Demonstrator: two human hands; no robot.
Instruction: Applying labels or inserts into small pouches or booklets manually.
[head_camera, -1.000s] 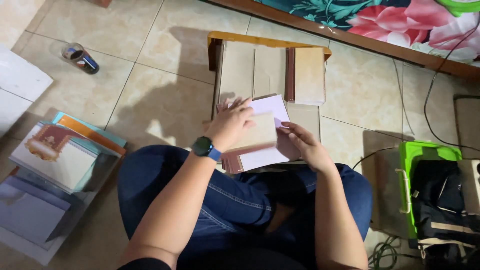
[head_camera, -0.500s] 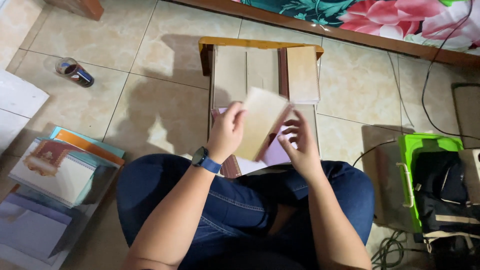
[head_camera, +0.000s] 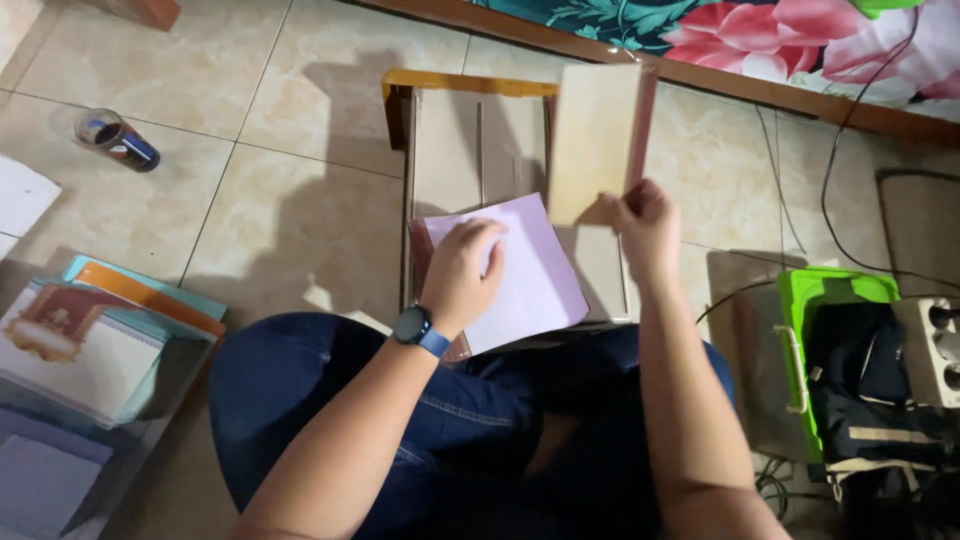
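I sit on the tiled floor with a flat cardboard box (head_camera: 470, 150) in front of my knees. My right hand (head_camera: 645, 225) grips the lower edge of a pale beige book (head_camera: 595, 140) and holds it up over the right side of the box. My left hand (head_camera: 460, 275), with a dark watch on its wrist, rests flat on a light purple sheet (head_camera: 535, 280) that lies on the box's near end, fingers spread.
A stack of books and folders (head_camera: 95, 350) lies at the left. A small dark can (head_camera: 115, 140) lies on the tiles at upper left. A green crate with a black bag (head_camera: 840, 370) and cables sit at right, flowered bedding along the top.
The beige book has gone from both hands over the purple sheet to my right hand alone, raised farther and to the right. My left hand dropped onto the purple sheet.
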